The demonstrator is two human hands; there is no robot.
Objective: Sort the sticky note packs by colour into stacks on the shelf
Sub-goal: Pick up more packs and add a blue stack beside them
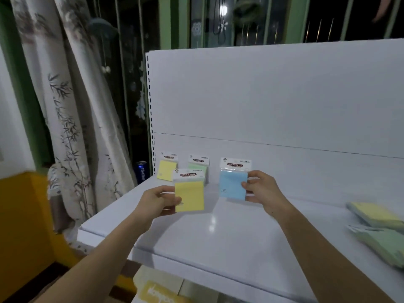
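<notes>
My left hand (158,201) pinches the left edge of a yellow sticky note pack (189,193), held upright above the white shelf (218,232). A blue sticky note pack (232,184) is gripped by its right edge in my right hand (261,190), also upright over the shelf. At the back left of the shelf stand another yellow pack (166,169) and a green pack (198,168), leaning on the back panel. More packs lie at the right edge: a yellow pile (376,214) and a green pile (382,243).
The shelf's white back panel (273,101) rises behind. A blue drink can (142,171) stands just off the shelf's left end, beside a patterned curtain (72,127). A yellow box (159,289) sits below the shelf's front edge.
</notes>
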